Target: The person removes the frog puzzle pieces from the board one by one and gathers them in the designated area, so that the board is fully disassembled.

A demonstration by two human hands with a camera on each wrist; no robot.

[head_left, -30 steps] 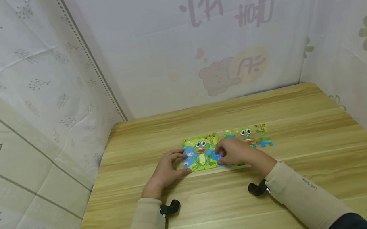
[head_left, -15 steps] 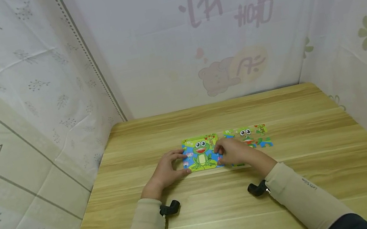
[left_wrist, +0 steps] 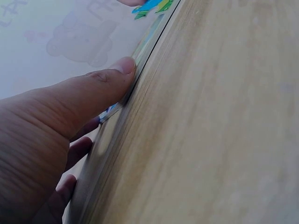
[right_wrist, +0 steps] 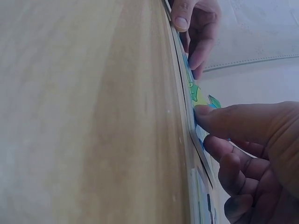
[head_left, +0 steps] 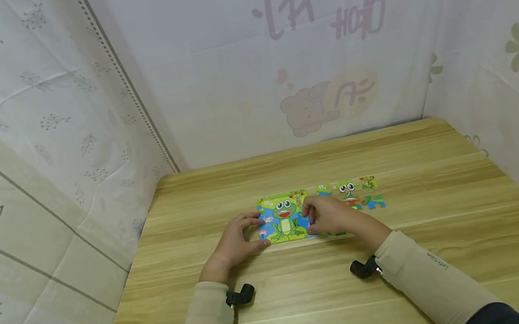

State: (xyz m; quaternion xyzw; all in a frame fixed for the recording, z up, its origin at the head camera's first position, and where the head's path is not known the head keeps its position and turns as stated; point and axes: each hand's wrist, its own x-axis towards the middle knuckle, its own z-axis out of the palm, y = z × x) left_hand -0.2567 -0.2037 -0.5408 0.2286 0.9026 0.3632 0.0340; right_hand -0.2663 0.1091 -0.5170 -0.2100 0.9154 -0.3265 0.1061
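Note:
A frog jigsaw puzzle [head_left: 286, 228] lies flat on the wooden table, showing a green frog on blue and yellow-green. At its left side my left hand [head_left: 237, 241] touches it: the thumb [left_wrist: 122, 66] rests on the near edge and the other fingers lie along the left side. My right hand [head_left: 328, 214] is at the puzzle's right side, pinching a small blue and green puzzle piece [right_wrist: 214, 101] that sticks up from the surface. Its thumb [right_wrist: 205, 111] is at the puzzle; the fingers hide most of the piece.
Right of the puzzle, partly behind my right hand, lies a second frog picture in loose pieces [head_left: 347, 188], with a blue piece [head_left: 375, 202] at its right. Patterned cloth [head_left: 223, 75] hangs around the wooden table [head_left: 285, 308].

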